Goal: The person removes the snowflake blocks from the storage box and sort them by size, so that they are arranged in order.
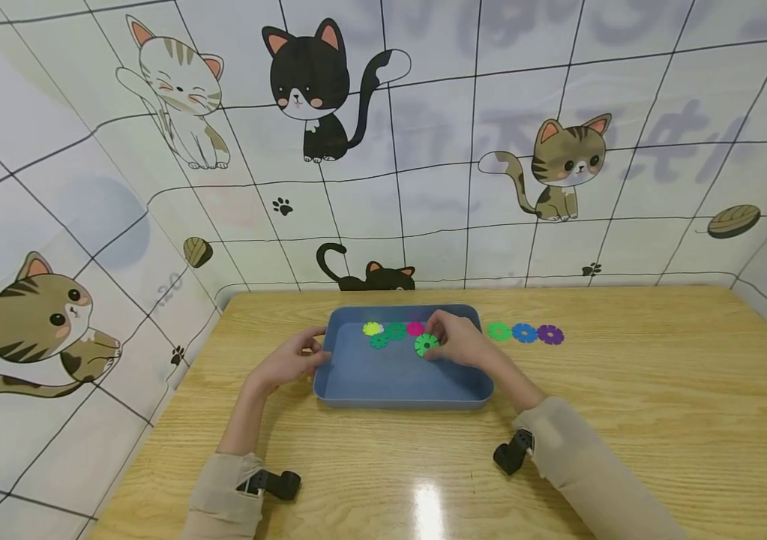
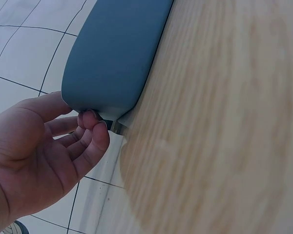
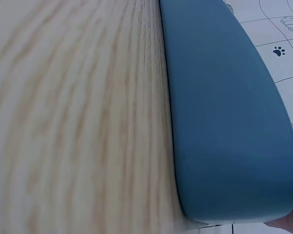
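A: Specify the reference part.
B: The blue-grey tray (image 1: 383, 379). It rests flat on the wood-grain table (image 1: 356, 465), and all positions are given from it.

A: State of the left hand (image 1: 292, 360)?
B: Located at the tray's left end. The thumb bears on the rim and the other fingers curl against the outer side of the end wall, gripping it.

A: State of the right hand (image 1: 460, 339)?
B: It reaches over the tray's right half. Thumb and fingertips are set narrow, pinching the bright green disc (image 1: 422, 347), a notched, flower-shaped piece.

A: Position of that disc?
B: Inside the tray's outline, right of its centre. Contact with the tray floor cannot be determined. In the right wrist view the tray's side wall conceals most of the hand.

A: List the remaining pieces inside the tray.
B: Toward the tray's far wall: a yellow disc (image 1: 372, 328) at left, two dark green discs (image 1: 396, 331) next to it, then a pink disc (image 1: 414, 329) near the right hand.

A: And outside?
B: Right of the tray, on the table, in a row outward: a light green disc (image 1: 499, 337), a blue disc (image 1: 525, 338), a purple disc (image 1: 550, 340).
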A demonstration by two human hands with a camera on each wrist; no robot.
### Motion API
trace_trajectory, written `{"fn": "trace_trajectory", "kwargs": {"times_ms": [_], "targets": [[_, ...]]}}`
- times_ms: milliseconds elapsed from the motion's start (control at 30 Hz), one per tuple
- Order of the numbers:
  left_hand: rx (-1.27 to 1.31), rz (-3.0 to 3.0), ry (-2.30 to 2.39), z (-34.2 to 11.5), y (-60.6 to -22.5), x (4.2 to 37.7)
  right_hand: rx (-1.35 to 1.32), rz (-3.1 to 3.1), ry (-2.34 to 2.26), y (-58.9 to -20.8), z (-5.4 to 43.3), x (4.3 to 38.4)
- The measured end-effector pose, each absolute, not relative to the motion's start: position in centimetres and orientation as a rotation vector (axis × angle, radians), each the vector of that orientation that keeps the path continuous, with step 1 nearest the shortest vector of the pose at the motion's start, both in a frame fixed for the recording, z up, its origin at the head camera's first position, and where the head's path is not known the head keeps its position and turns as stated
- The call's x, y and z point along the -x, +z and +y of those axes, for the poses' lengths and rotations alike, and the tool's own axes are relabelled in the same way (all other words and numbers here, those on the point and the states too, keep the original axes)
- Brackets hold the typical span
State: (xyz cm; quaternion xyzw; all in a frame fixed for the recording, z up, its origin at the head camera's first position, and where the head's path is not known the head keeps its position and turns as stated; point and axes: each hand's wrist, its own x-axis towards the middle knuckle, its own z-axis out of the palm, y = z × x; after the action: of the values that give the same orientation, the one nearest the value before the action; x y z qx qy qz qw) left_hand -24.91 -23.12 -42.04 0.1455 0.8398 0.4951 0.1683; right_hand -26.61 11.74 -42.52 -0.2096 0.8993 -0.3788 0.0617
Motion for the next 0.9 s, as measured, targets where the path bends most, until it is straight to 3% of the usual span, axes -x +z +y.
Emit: {"fn": "trace_trajectory", "kwargs": {"times_ms": [533, 900], "targets": [[-0.419, 2.395, 1.403, -23.1, -42.0, 24.9, 0.680, 2.558, -1.516, -41.8, 12.6, 25.5], [-0.425, 2.384, 1.412, -23.2, -42.0, 24.9, 0.520, 2.567, -1.645, -40.7, 15.7, 25.3]]}}
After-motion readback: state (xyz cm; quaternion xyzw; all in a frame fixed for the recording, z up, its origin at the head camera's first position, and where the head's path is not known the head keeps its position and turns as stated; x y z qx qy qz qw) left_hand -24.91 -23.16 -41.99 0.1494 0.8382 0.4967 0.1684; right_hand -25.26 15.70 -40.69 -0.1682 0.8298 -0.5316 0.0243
